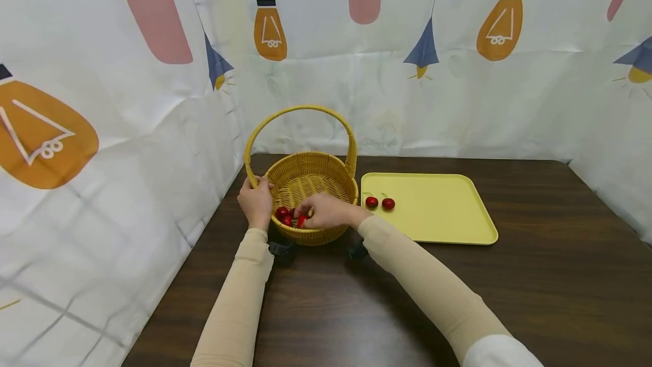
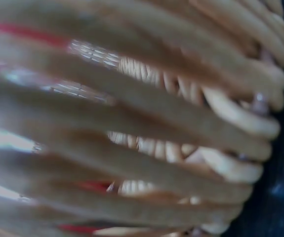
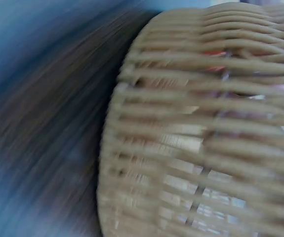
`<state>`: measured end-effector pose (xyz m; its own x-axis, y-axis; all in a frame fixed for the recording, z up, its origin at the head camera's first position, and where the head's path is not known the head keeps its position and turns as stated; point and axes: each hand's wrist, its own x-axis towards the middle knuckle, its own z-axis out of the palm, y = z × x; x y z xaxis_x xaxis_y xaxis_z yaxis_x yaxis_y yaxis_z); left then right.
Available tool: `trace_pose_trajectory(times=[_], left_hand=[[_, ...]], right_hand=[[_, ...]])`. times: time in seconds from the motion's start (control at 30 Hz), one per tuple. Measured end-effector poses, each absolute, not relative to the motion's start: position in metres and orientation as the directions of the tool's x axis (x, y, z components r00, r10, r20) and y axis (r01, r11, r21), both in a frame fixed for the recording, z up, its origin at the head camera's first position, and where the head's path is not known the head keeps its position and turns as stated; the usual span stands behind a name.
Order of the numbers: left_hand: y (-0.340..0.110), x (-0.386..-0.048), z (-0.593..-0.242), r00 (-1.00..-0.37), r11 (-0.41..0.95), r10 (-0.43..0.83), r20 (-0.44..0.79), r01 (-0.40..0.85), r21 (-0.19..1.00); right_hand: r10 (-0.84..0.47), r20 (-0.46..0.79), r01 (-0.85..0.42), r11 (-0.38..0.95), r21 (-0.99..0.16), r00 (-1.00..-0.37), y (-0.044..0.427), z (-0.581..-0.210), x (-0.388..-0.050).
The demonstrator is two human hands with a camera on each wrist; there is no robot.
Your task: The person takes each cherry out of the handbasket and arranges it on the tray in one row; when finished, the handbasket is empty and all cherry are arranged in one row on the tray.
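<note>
Only the head view lets you see both of your hands: your left hand (image 1: 256, 204) grips the left side of the basket (image 1: 318, 237), where the handle (image 1: 308, 108) joins the rim, and your right hand (image 1: 328, 211) reaches inside, low near the front wall. Its fingers are bent down, close together, onto the red cherries (image 1: 282, 213) lying in the basket; whether they pinch one of them, I cannot tell. The same view also shows you the tray (image 1: 443, 208), just to the right of the basket, with two more cherries (image 1: 388, 204) side by side near its left edge. The left wrist view gives you instead the basket wall from very near, with bits of red visible through its gaps; the right wrist view shows the wall's curved edge beside a blurred, dark brown surface, and a small red spot behind the weave. The basket is round, woven from yellowish strands, and its tall handle makes an arch. The tray is flat, smooth, pale yellow, with rounded corners. The cherries are glossy and round, and those on the tray have thin stems. The table (image 1: 316, 310) has dark brown wood grain.
</note>
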<state>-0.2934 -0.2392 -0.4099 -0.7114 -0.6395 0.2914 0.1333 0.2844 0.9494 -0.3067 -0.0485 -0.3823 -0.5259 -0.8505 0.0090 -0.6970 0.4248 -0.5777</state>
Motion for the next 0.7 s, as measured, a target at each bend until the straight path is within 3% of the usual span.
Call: trace_pose_trajectory(times=[0.13,0.27,0.47,0.7], left_hand=[[-0.241,-0.294,-0.411,-0.702,0.297,-0.645,0.301,0.132,0.946],[-0.241,-0.293,-0.412,-0.711,0.291,-0.641,0.289,0.124,0.949],[-0.242,-0.291,-0.412,-0.709,0.286,-0.649,0.277,0.111,0.952],[-0.24,-0.292,-0.411,-0.712,0.285,-0.644,0.28,0.116,0.952]], right_hand=[[-0.813,0.138,-0.744,0.43,-0.512,-0.566,-0.045,-0.381,-0.3],[-0.783,0.179,-0.746,0.457,-0.484,-0.596,-0.036,-0.379,-0.294],[-0.724,0.202,-0.687,0.473,-0.551,-0.66,-0.018,-0.376,-0.289],[-0.621,0.322,-0.65,0.419,-0.633,-0.714,0.008,-0.382,-0.29]])
